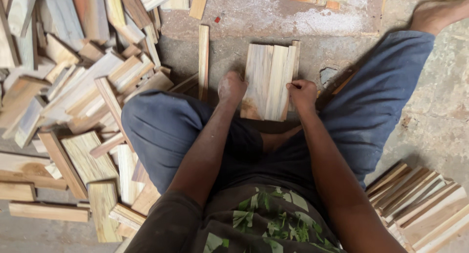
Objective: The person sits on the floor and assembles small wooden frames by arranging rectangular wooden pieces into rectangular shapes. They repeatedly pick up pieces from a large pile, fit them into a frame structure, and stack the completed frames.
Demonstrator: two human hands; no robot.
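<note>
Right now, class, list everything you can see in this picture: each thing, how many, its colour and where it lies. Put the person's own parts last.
Small set of wood slats: about four, pale with brown streaks, side by side on the floor between the knees, gripped at both sides.
Single slat: one, light brown, lying lengthwise just left of the set.
Loose pile of offcuts: too many to count, pale to reddish brown, left of the person.
Neat stack of slats: many, tan, lower right.
Concrete floor: grey, dusty.
Trousers: blue.
Shirt: dark with green leaf print.
Bare foot: upper right.
Left hand: closed, on the set's left edge.
Right hand: closed, on its right edge.
</note>
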